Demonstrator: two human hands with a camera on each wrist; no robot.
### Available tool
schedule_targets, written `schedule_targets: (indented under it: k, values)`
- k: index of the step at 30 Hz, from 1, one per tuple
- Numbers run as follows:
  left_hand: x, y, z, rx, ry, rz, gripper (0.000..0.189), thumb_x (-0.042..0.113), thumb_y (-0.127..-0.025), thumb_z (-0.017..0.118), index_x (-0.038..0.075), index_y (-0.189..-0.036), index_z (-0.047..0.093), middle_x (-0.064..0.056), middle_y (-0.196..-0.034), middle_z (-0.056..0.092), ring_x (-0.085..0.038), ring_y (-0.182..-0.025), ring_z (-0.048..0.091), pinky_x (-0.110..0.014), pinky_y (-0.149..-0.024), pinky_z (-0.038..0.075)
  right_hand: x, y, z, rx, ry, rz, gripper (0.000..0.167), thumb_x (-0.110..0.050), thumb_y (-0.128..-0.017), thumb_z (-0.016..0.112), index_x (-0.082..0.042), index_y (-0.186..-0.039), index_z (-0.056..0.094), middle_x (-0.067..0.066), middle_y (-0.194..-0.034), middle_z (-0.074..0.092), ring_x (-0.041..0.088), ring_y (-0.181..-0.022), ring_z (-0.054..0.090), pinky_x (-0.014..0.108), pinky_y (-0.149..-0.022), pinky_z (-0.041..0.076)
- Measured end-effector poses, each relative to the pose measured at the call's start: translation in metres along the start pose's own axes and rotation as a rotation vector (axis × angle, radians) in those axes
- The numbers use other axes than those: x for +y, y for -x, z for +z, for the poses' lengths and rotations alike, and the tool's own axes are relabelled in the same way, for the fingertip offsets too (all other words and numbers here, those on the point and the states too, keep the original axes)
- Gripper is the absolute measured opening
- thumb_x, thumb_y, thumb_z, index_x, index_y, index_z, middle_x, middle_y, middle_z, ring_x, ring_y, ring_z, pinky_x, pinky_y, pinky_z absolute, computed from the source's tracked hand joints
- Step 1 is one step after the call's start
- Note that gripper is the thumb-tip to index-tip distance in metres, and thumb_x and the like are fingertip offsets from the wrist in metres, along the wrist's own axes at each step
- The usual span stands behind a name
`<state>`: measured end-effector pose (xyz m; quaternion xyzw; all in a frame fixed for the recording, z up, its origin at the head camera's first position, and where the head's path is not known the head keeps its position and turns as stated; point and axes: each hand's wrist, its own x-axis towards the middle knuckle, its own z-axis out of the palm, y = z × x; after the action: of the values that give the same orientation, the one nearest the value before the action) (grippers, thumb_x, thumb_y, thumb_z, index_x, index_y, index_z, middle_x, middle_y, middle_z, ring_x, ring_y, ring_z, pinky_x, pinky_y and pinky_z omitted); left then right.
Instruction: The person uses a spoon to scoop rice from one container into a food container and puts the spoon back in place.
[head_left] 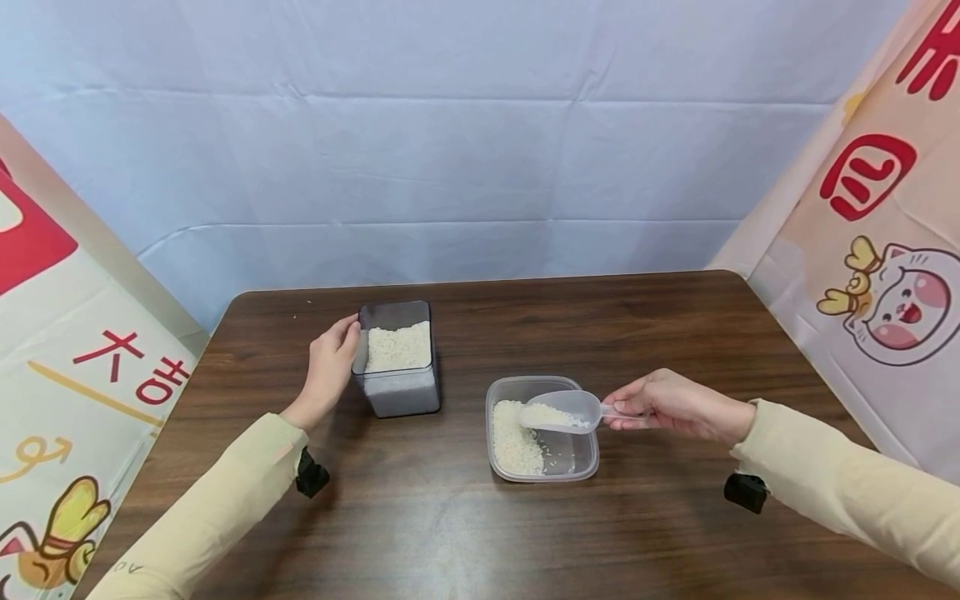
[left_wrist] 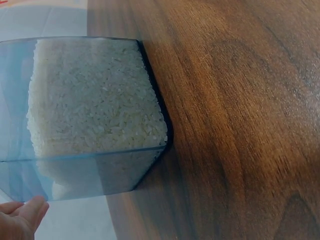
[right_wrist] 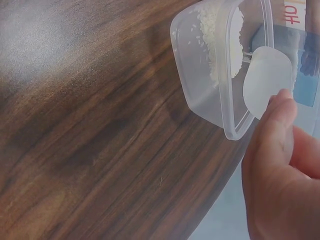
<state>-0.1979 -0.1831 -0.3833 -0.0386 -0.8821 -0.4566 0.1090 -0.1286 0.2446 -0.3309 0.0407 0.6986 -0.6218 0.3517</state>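
A tall grey see-through storage box (head_left: 401,392) holds white rice (left_wrist: 100,95) and stands on the table, left of centre. My left hand (head_left: 332,360) holds it at its left side near the upper corner, fingertips and thumb at the rim. To the right, a low clear plastic tub (head_left: 579,462) has rice (head_left: 516,446) heaped on its left side. My right hand (head_left: 675,404) pinches the handle of a translucent scoop (head_left: 588,407) over this tub. Some rice lies in the scoop, and its tip points left, overlapping the heap in the head view.
The dark wood-grain table (head_left: 450,533) extends around both containers. A few loose grains lie near its far left edge. Behind stands a pale cloth backdrop (head_left: 450,167), with printed banners (head_left: 885,250) on either side. Each wrist carries a small black camera (head_left: 746,492).
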Motion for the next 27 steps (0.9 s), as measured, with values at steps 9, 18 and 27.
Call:
schedule_targets:
  k: [9,18,27]
  values:
    - [0.001,0.000,-0.001,-0.006,0.013,-0.009,0.045,0.028,-0.099,0.036,-0.003,-0.130,0.046,-0.020,-0.126,0.051,-0.025,-0.096,0.049,-0.039,-0.081,0.039,-0.004,0.001,0.001,-0.039,0.025,-0.004,0.036,0.006,-0.089,0.048,0.025,-0.118,0.040,0.016,-0.091,0.065,0.013,-0.080,0.064,0.025,-0.074,0.050]
    - [0.003,0.001,-0.002,-0.006,0.006,0.003,0.045,0.028,-0.099,0.036,-0.003,-0.130,0.046,-0.023,-0.117,0.055,-0.027,-0.088,0.048,-0.038,-0.076,0.038,-0.007,0.003,0.000,-0.064,0.058,-0.019,0.038,0.003,-0.089,0.050,0.025,-0.118,0.041,0.018,-0.096,0.065,0.014,-0.083,0.064,0.027,-0.077,0.049]
    - [0.005,0.001,-0.003,0.008,-0.027,0.009,0.045,0.029,-0.099,0.035,-0.002,-0.130,0.048,-0.016,-0.074,0.052,-0.020,-0.062,0.041,-0.033,-0.063,0.036,-0.012,0.005,-0.001,-0.095,0.108,-0.053,0.038,0.003,-0.089,0.049,0.025,-0.118,0.042,0.023,-0.103,0.063,0.018,-0.088,0.064,0.029,-0.080,0.048]
